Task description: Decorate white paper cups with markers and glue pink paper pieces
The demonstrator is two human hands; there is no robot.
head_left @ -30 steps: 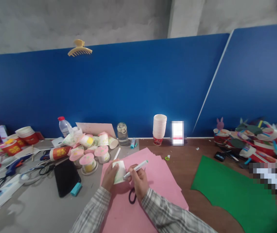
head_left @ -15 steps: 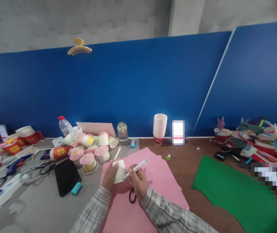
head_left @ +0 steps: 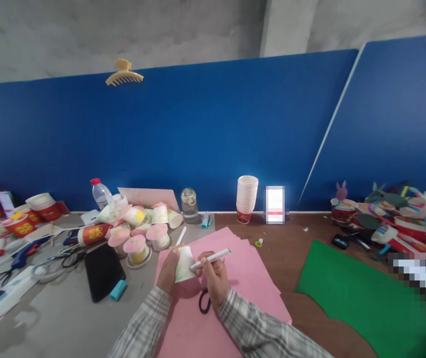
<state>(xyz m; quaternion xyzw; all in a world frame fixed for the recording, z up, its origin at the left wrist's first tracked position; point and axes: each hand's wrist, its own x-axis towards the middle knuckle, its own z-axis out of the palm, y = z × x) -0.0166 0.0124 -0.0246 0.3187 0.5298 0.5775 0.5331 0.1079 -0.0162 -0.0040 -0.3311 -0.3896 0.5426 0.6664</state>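
A small white piece (head_left: 184, 263) with green marks along its lower part is held in my left hand (head_left: 168, 271), thumb over its upper left edge. My right hand (head_left: 215, 278) grips a white marker (head_left: 216, 255) with a green end, its tip by the right edge of the white piece. Both hands are above pink paper sheets (head_left: 250, 278). Dark scissor handles (head_left: 204, 301) show under my right wrist; the rest of the scissors is mostly hidden.
Decorated cups (head_left: 137, 248), a glass jar (head_left: 189, 205) and a black phone-like slab (head_left: 103, 271) with a blue cap are on the left. Stacked paper cups (head_left: 246, 196) stand behind. Green paper (head_left: 358, 293) and a pile of crafted cups (head_left: 395, 219) lie right.
The marker and my right fingers have moved slightly up and right along the white piece. My left hand still holds the piece. The whole view has shifted slightly.
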